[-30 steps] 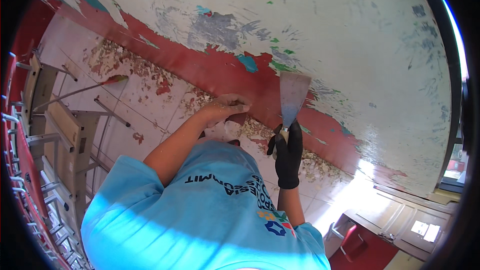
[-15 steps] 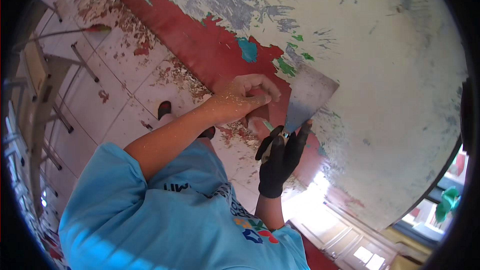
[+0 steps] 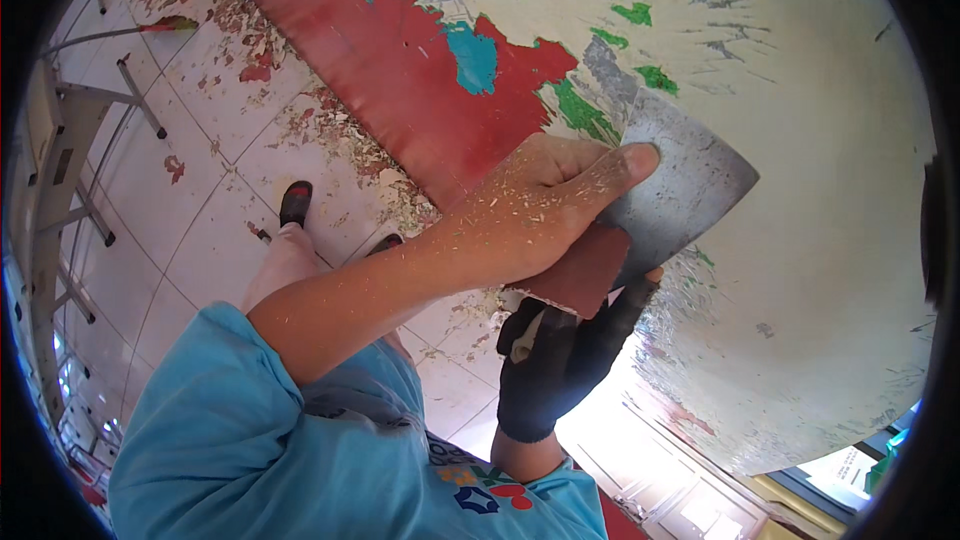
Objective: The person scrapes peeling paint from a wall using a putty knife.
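Note:
My bare left hand (image 3: 560,190), dusted with pale flakes, is closed on the wide metal blade of a paint scraper (image 3: 690,180). Its thumb lies along the blade's face; the other fingers are hidden. Below that hand a flat reddish-brown piece (image 3: 580,270) sticks out in front of the scraper's neck, and I cannot tell what it is. My right hand (image 3: 560,360), in a black glove, grips the scraper's handle, which is mostly covered. The blade is in front of a wall (image 3: 800,270) with patchy cream, red, grey and green paint.
Paint chips (image 3: 330,130) lie along the wall's foot on the tiled floor (image 3: 200,210). Metal-legged furniture (image 3: 70,150) stands at the left. My shoe (image 3: 296,202) is beside the debris. A pale panelled door (image 3: 690,470) appears at the lower right.
My left hand has moved right and taken hold of the scraper blade. The scraper has shifted slightly right, and the reddish-brown piece now shows in front of it.

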Demonstrator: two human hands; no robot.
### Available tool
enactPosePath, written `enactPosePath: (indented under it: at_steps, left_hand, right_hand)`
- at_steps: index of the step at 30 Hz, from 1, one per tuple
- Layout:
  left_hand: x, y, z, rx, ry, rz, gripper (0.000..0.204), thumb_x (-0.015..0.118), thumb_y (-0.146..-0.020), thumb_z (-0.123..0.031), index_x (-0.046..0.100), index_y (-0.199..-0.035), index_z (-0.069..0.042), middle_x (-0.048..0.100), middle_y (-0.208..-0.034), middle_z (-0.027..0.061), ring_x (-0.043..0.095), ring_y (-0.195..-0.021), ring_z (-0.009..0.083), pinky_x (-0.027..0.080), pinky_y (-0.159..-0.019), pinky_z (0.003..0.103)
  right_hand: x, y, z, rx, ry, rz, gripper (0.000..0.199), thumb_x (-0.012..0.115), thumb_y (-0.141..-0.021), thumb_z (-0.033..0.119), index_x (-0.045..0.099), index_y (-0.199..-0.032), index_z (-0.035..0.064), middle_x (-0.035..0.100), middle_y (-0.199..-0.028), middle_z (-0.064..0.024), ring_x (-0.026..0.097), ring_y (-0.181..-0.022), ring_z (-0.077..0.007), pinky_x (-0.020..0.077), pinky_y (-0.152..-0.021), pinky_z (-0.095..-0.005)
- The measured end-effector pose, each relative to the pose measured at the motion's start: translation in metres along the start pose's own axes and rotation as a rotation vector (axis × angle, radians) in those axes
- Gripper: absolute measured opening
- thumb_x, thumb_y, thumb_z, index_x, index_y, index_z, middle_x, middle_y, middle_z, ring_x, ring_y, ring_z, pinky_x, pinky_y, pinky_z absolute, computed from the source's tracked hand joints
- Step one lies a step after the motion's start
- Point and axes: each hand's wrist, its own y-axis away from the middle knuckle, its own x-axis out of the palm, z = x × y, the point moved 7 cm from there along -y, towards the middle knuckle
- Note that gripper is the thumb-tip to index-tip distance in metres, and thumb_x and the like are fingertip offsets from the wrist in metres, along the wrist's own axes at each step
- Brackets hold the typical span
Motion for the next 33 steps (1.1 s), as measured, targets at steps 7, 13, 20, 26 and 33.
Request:
enactPosePath:
  at_steps: [7, 13, 20, 26, 33]
  left_hand:
    - [0.014, 0.005, -0.001, -0.017, 0.251, -0.035, 0.046, 0.046, -0.089, -0.042, 0.05, -0.064, -0.004, 0.046, -0.057, -0.0014, 0.042, -0.053, 0.0057, 0.036, -0.047, 0.023]
    - [0.012, 0.006, 0.006, -0.049, 0.134, -0.043, 0.048, 0.045, -0.089, -0.043, 0.047, -0.061, -0.005, 0.041, -0.056, -0.0024, 0.037, -0.052, 0.0053, 0.032, -0.045, 0.025]
    - [0.014, 0.002, -0.005, -0.014, 0.188, -0.05, 0.048, 0.045, -0.089, -0.045, 0.048, -0.064, -0.004, 0.046, -0.057, -0.0008, 0.044, -0.051, 0.0073, 0.037, -0.047, 0.025]
    - [0.007, 0.0, -0.033, 0.123, 0.145, -0.105, 0.049, 0.045, -0.088, -0.045, 0.049, -0.068, -0.001, 0.051, -0.06, 0.0016, 0.052, -0.055, 0.0092, 0.043, -0.052, 0.024]
    - [0.008, 0.003, 0.007, -0.097, 0.141, -0.013, 0.051, 0.044, -0.089, -0.045, 0.046, -0.063, -0.001, 0.039, -0.056, -0.0005, 0.037, -0.053, 0.0086, 0.032, -0.047, 0.028]
  right_hand:
    - [0.0, 0.004, 0.018, -0.006, 0.093, -0.083, 0.06, 0.045, -0.087, 0.01, 0.013, -0.138, 0.0034, 0.047, -0.121, -0.0168, 0.054, -0.059, -0.0105, 0.0423, -0.043, -0.0207]
    - [-0.005, 0.008, 0.02, 0.143, -0.016, -0.057, 0.06, 0.045, -0.087, 0.01, 0.015, -0.137, 0.0016, 0.042, -0.127, -0.0171, 0.058, -0.08, -0.0161, 0.0478, -0.059, -0.0229]
    - [-0.003, -0.003, 0.022, 0.058, 0.02, -0.133, 0.061, 0.048, -0.084, -0.002, 0.018, -0.137, 0.0024, 0.057, -0.107, -0.0118, 0.054, -0.066, -0.01, 0.0452, -0.054, -0.0231]
    - [-0.001, -0.019, 0.036, -0.139, 0.208, -0.068, 0.057, 0.048, -0.085, 0.001, 0.022, -0.136, 0.0002, 0.057, -0.107, -0.0123, 0.055, -0.068, -0.0103, 0.0462, -0.06, -0.0235]
    - [-0.004, 0.004, 0.024, 0.151, 0.065, -0.075, 0.054, 0.045, -0.087, 0.007, 0.023, -0.135, -0.0006, 0.045, -0.124, -0.0155, 0.055, -0.08, -0.0113, 0.0461, -0.062, -0.0223]
